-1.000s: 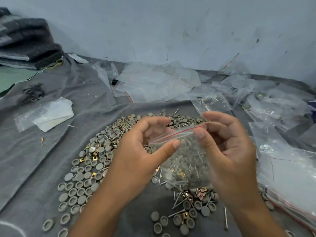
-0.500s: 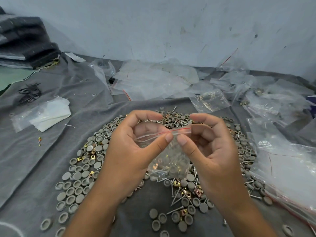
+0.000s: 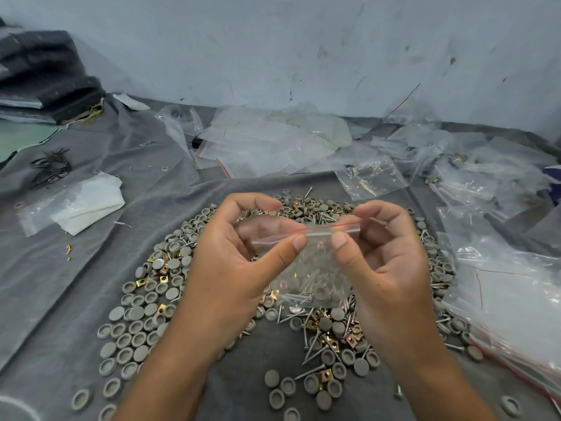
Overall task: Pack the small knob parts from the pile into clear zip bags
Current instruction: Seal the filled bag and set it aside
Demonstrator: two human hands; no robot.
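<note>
A small clear zip bag (image 3: 309, 275) with a red line along its top hangs between my two hands, holding screws, grey caps and a few brass clips. My left hand (image 3: 239, 268) pinches the bag's top strip at its left half between thumb and fingers. My right hand (image 3: 385, 262) pinches the same strip at its right half. Under the bag spreads the pile of parts (image 3: 158, 302): grey round knob caps, brass square clips and screws, on a grey cloth (image 3: 91, 165).
Empty and filled clear bags (image 3: 273, 141) lie heaped at the back and along the right (image 3: 510, 293). A bag with white sheets (image 3: 76, 205) and a bundle of black wire pieces (image 3: 50, 167) lie at the left. Folded dark fabric (image 3: 45, 77) sits far left by the wall.
The bag has sunk a little toward the pile and my thumbs, which met at the strip's middle half a second ago, now sit slightly apart along the red-lined top.
</note>
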